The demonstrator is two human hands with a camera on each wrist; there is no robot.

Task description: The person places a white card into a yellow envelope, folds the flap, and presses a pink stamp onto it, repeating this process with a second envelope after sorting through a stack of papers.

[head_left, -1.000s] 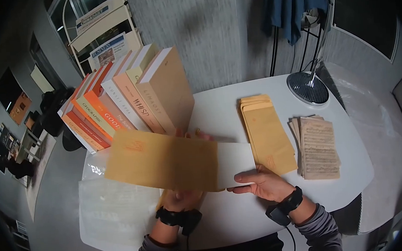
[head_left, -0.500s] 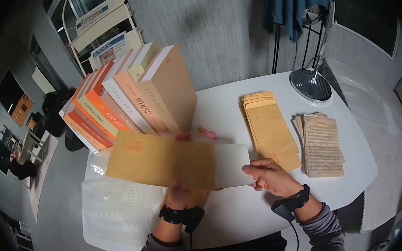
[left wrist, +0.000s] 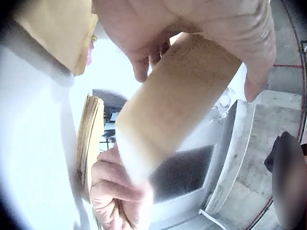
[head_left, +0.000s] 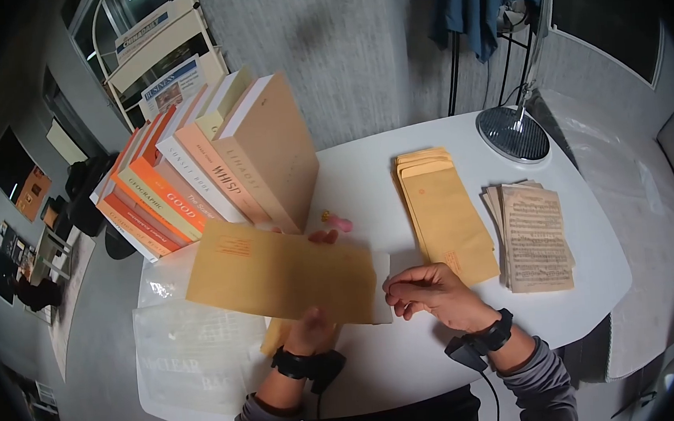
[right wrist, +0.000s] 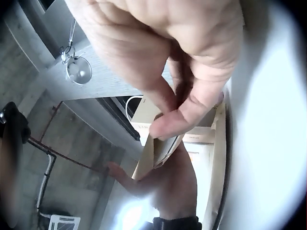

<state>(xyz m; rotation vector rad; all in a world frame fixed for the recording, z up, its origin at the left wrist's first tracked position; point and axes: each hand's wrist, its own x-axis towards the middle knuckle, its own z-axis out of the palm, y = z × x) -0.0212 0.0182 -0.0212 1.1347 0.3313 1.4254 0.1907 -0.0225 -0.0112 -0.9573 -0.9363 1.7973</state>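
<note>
The left hand [head_left: 310, 335] holds a tan envelope [head_left: 279, 274] from below, thumb on its near face, fingertips showing past the far edge. A short strip of white card [head_left: 383, 288] sticks out of the envelope's right end. At that end the right hand [head_left: 447, 301] pinches the card's edge between thumb and curled fingers. In the left wrist view, the envelope [left wrist: 177, 91] lies across the left palm [left wrist: 192, 17]. The right wrist view has the right fingertips [right wrist: 165, 125] at the envelope's mouth.
Upright books [head_left: 215, 165] stand at the back left, a small pink item [head_left: 340, 224] beside them. Right of centre lie stacked tan envelopes [head_left: 448, 217], then sheet-music papers [head_left: 535, 238] and a lamp base [head_left: 513, 135]. Clear plastic bags [head_left: 194, 356] cover the near left.
Much more of the white card is inside the envelope than before. The right hand has moved slightly left with the card's edge, closer to the envelope's mouth.
</note>
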